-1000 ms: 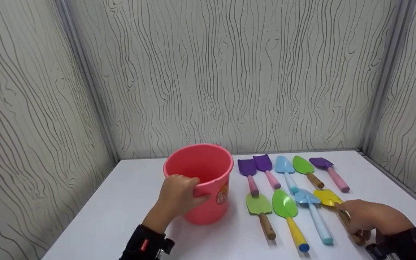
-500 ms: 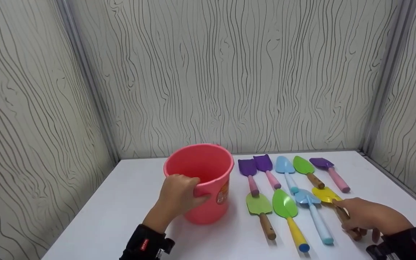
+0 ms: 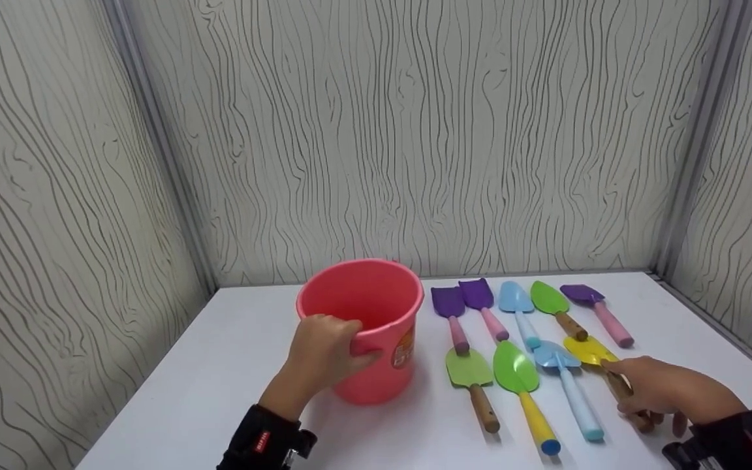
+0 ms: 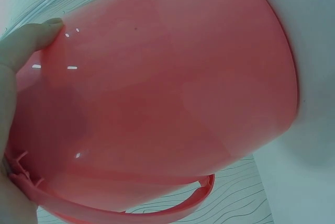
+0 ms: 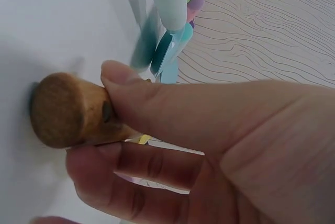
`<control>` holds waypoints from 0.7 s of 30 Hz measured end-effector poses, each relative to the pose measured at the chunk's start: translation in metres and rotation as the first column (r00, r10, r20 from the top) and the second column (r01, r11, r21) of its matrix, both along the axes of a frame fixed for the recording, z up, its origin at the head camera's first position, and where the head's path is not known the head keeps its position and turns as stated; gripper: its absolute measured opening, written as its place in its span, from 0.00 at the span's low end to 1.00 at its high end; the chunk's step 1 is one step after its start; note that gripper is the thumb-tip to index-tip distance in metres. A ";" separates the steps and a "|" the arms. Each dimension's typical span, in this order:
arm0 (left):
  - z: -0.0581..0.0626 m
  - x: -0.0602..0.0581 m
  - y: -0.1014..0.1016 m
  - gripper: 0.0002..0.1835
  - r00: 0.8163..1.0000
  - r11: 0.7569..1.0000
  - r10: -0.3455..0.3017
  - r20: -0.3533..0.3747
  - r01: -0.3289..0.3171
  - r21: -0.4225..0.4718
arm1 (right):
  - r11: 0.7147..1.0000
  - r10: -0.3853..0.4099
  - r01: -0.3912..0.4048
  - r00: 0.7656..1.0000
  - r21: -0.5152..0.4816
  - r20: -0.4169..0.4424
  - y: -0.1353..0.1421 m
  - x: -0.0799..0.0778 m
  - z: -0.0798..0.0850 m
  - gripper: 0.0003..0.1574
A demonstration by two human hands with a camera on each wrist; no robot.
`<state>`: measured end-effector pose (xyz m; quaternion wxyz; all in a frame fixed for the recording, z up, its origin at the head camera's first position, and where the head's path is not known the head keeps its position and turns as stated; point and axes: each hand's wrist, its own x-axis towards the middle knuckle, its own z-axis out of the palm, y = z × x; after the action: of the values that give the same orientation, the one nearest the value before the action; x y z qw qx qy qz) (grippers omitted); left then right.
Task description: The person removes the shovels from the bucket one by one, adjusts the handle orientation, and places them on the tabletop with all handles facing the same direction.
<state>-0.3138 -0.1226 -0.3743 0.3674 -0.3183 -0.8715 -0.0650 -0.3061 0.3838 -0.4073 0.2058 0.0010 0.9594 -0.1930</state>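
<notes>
My left hand (image 3: 324, 349) grips the near rim of a pink bucket (image 3: 379, 378), which stands upright on the table. Its thumb lies outside the wall; the other fingers go over the rim and are hidden. In the left wrist view the bucket's carrying handle (image 4: 157, 216) hangs down along its side. My right hand (image 3: 670, 391) pinches the brown wooden handle (image 5: 57, 110) of a yellow garden trowel (image 3: 588, 351) between thumb and fingers. That trowel lies at the near right end of two rows of trowels, its blade pointing away, beside a light blue trowel (image 3: 578, 405).
Near row: a yellow-handled green trowel (image 3: 515, 372) and a pale green trowel (image 3: 469, 369). Behind them lie purple shovels (image 3: 448, 302), a blue trowel (image 3: 515, 297), a green trowel (image 3: 549, 297) and a purple trowel (image 3: 581, 294). Wood-patterned walls (image 3: 448, 143) enclose the white table (image 3: 232, 365).
The yellow trowel has shifted slightly away and to the left with my right hand on its handle, then stayed put. My left hand and the bucket look the same.
</notes>
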 end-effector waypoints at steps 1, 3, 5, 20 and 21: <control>0.000 0.000 0.000 0.22 1.000 1.000 0.001 0.001 -0.001 -0.001 | 1.000 -0.002 0.002 1.000 0.001 0.002 0.000 0.000 0.000 0.54; 0.000 0.000 0.001 0.21 1.000 1.000 0.002 0.007 -0.002 -0.001 | 1.000 -0.006 0.006 1.000 0.002 0.005 0.001 0.000 0.000 0.54; 0.000 0.000 0.001 0.22 1.000 1.000 0.012 0.005 -0.012 -0.013 | 1.000 -0.007 0.007 1.000 0.002 0.004 0.002 0.000 -0.001 0.53; 0.003 -0.004 -0.002 0.23 1.000 1.000 -0.003 -0.019 0.003 -0.029 | 1.000 -0.008 0.008 1.000 0.006 -0.002 -0.002 -0.002 -0.002 0.52; 0.003 -0.004 -0.002 0.23 1.000 1.000 -0.001 -0.015 0.000 -0.029 | 1.000 -0.008 0.008 1.000 0.008 -0.002 -0.002 -0.002 -0.003 0.52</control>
<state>-0.3177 -0.1242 -0.3712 0.3692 -0.3243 -0.8695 -0.0500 -0.3078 0.3815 -0.4100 0.2039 0.0053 0.9603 -0.1902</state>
